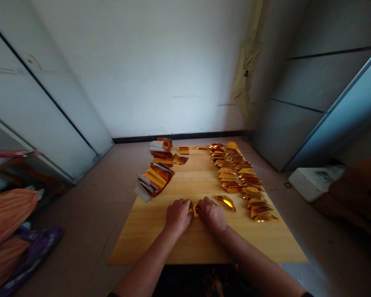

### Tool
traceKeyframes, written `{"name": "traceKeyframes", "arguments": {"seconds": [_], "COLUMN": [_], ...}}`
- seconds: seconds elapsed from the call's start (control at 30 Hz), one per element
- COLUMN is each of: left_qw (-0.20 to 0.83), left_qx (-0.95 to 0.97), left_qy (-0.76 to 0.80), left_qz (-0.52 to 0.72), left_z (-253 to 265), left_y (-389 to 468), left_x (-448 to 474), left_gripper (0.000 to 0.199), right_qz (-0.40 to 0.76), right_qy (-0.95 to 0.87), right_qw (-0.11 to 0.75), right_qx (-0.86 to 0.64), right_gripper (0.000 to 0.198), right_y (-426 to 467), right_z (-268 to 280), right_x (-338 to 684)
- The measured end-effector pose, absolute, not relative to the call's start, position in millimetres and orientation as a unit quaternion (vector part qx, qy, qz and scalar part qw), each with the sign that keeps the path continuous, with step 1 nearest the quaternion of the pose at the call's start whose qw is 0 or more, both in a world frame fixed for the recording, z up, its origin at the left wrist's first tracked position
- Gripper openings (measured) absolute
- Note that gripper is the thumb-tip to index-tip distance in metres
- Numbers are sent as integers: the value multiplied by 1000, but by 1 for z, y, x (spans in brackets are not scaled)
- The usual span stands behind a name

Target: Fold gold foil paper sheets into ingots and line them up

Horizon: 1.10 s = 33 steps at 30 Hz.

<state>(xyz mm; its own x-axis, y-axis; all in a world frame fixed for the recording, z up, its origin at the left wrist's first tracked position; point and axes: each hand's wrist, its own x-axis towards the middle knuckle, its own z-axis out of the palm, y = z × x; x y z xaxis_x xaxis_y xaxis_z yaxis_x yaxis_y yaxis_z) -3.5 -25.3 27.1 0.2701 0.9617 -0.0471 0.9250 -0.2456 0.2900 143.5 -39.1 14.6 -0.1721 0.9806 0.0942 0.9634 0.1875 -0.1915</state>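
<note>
Close to the middle of the wooden board (160,243), a small piece of gold foil paper (194,209) is pinched between my two hands. My left hand (178,215) grips its left end with fingers curled. On its right end, the fingers of my right hand (212,214) are closed too. Much of the paper is hidden by my fingers. Just right of my right hand lies a folded gold paper piece (226,202), apart from the rest. Rows of similar folded gold pieces (230,175) line the board's right side.
Stacks of gold foil sheets (157,178) with whitish backs sit at the left edge, and loose sheets (181,158) lie beyond them. A white box (309,183) stands on the floor at right. Orange cloth (9,214) is at left. A white wall (160,74) rises behind.
</note>
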Motion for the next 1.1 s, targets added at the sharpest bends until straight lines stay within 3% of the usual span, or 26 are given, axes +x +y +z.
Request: {"name": "traceKeyframes", "arguments": {"seconds": [0.13,0.37,0.53,0.63,0.8,1.1], "left_qw": [151,180,185,201,214,297], "left_qx": [761,740,729,725,723,705], "left_qy": [629,645,647,637,610,554], "left_qz": [56,65,127,169,242,327], "left_z": [31,28,21,17,10,9], "left_y": [-29,-26,-30,-32,-30,-25], "left_x": [0,2,5,4,-1,-11], "left_gripper": [18,9,6,8,13,2], "right_qz": [52,82,118,177,249,336], "right_qy": [-759,-763,-748,-720,-681,-648], "right_qw": [85,58,102,121,200,383], "right_qx": [-644,-639,-645,-661,-659,-567], "right_gripper": [9,14,29,26,12,5], "right_y": [-39,-35,-30,-26,-22,-16], "right_z": [18,28,29,30,27,4], "right_x": [142,143,147,150,155,159]}}
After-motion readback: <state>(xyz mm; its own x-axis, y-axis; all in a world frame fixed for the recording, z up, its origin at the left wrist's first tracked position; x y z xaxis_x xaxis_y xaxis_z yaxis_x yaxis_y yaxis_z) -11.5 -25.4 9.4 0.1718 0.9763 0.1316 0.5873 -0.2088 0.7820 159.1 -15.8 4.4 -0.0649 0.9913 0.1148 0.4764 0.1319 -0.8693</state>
